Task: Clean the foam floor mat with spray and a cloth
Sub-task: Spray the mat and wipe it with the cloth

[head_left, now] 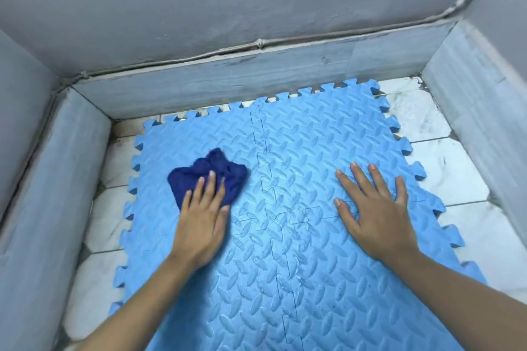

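Observation:
A light blue foam floor mat point(299, 151) of interlocking tiles with a raised diamond pattern covers most of the floor. A crumpled dark blue cloth point(225, 171) lies on the mat's left tile. My left hand point(204, 219) presses flat on the cloth's near edge with straight fingers. My right hand point(376, 214) lies palm down on the right tile, fingers spread, holding nothing. No spray bottle is in view.
White marble floor tiles point(445, 168) show around the mat on the left, right and far sides. A low grey skirting point(228, 80) and grey walls enclose the space on three sides, close to the mat's edges.

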Demonstrator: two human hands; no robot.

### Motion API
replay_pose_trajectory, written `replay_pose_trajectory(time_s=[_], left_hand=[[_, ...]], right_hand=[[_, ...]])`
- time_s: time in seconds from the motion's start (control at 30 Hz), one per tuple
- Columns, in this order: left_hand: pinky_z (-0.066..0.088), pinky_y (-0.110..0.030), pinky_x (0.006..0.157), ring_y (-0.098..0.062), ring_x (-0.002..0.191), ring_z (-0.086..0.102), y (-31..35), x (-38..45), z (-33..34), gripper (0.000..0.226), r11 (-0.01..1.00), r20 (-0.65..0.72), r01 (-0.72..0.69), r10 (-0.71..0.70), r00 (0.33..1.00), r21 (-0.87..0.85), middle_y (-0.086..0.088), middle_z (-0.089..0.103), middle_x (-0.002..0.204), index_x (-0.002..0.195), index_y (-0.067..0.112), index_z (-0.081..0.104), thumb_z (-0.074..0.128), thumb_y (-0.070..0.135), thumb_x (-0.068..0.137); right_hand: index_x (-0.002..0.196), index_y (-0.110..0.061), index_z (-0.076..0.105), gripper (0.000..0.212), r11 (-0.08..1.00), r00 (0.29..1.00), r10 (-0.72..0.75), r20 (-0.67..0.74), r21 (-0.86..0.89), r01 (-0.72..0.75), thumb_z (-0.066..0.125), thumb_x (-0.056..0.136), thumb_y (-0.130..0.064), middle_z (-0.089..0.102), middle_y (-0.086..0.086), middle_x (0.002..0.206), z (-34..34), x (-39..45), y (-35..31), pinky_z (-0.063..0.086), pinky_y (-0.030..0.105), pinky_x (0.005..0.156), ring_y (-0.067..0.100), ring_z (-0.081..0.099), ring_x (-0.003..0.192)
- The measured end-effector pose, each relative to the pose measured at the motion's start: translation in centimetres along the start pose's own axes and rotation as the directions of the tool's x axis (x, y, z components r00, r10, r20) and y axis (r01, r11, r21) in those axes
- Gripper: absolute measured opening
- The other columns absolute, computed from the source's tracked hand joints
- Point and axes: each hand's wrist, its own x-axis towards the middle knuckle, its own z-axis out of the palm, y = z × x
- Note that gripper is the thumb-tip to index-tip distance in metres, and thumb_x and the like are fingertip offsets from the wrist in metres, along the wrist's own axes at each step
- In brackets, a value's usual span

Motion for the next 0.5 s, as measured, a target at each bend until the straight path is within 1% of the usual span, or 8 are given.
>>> replay_pose_trajectory(time_s=[0.07,0.1,0.13,0.17,0.27,0.33,0.4,0.5], left_hand=[[-0.013,-0.036,0.117,-0.010,0.144,-0.021,5.6,-1.6,1.0,0.061,0.984,0.067,-0.171,0.174,0.982,-0.050,0.015,-0.016,0.157,0.149,0.041,0.000,-0.006,0.060,0.091],[-0.014,-0.036,0.116,-0.010,0.144,-0.022,7.7,-0.5,1.4,0.063,0.977,0.063,-0.203,0.207,0.976,-0.072,0.016,-0.015,0.157,0.148,0.044,0.000,-0.009,0.062,0.089],[-0.014,-0.038,0.116,-0.013,0.145,-0.020,9.5,1.7,1.6,0.064,0.978,0.040,-0.198,0.201,0.979,-0.071,0.016,-0.013,0.158,0.149,0.045,0.003,-0.008,0.062,0.089],[-0.013,-0.041,0.116,-0.018,0.146,-0.017,10.6,4.8,1.9,0.062,0.986,0.023,-0.157,0.159,0.987,-0.060,0.014,-0.009,0.159,0.149,0.044,0.006,-0.003,0.061,0.091],[-0.014,-0.053,0.113,-0.029,0.145,-0.017,12.0,14.1,1.1,0.056,0.998,0.047,0.006,-0.003,0.999,-0.065,0.008,-0.010,0.160,0.151,0.039,0.007,0.016,0.054,0.098],[-0.014,-0.055,0.112,-0.028,0.145,-0.018,9.9,17.1,0.2,0.057,0.991,0.101,0.105,-0.096,0.990,-0.086,0.006,-0.014,0.160,0.151,0.039,0.002,0.019,0.054,0.098],[-0.011,-0.054,0.114,-0.025,0.146,-0.016,5.3,17.1,-0.6,0.057,0.981,0.112,0.183,-0.175,0.978,-0.060,0.004,-0.016,0.160,0.151,0.040,-0.001,0.019,0.052,0.099],[-0.006,-0.051,0.117,-0.022,0.147,-0.014,-2.5,11.1,-1.7,0.056,0.966,0.083,0.255,-0.252,0.964,-0.039,0.005,-0.016,0.160,0.150,0.043,-0.003,0.016,0.054,0.098]], right_hand=[[0.152,-0.037,0.027,0.060,1.000,1.000,-0.003,-0.006,-0.006,0.003,0.019,0.096,-0.057,0.028,-0.006,0.160,0.0,-0.1,0.0,0.007,0.059,0.118,0.022,0.018,0.150],[0.152,-0.037,0.028,0.060,1.000,1.000,-0.001,-0.014,-0.004,0.001,0.020,0.096,-0.057,0.028,-0.007,0.160,0.1,0.0,0.0,0.007,0.059,0.118,0.022,0.018,0.150],[0.152,-0.038,0.027,0.059,1.000,1.000,0.001,-0.021,-0.001,-0.001,0.021,0.096,-0.057,0.027,-0.007,0.160,0.1,0.1,0.0,0.006,0.059,0.119,0.021,0.017,0.150],[0.151,-0.039,0.027,0.059,1.000,1.000,0.000,-0.027,-0.002,0.000,0.021,0.096,-0.057,0.026,-0.008,0.160,0.2,0.1,0.0,0.005,0.058,0.119,0.021,0.016,0.150],[0.151,-0.039,0.026,0.058,1.000,0.999,0.003,-0.039,0.021,-0.003,0.022,0.096,-0.057,0.023,-0.010,0.161,0.3,0.1,0.2,0.002,0.055,0.119,0.018,0.012,0.151],[0.152,-0.040,0.024,0.058,0.999,0.999,0.005,-0.036,0.045,-0.004,0.022,0.096,-0.057,0.021,-0.011,0.161,0.3,0.1,0.1,-0.001,0.054,0.120,0.016,0.009,0.151],[0.152,-0.040,0.023,0.058,0.998,0.999,0.005,-0.032,0.057,-0.004,0.022,0.096,-0.057,0.019,-0.011,0.162,0.3,0.1,0.1,-0.003,0.053,0.120,0.016,0.007,0.152],[0.152,-0.039,0.024,0.057,0.998,1.000,0.012,-0.028,0.057,-0.010,0.023,0.097,-0.056,0.021,-0.010,0.162,0.2,0.1,0.1,-0.002,0.054,0.120,0.017,0.008,0.152]])
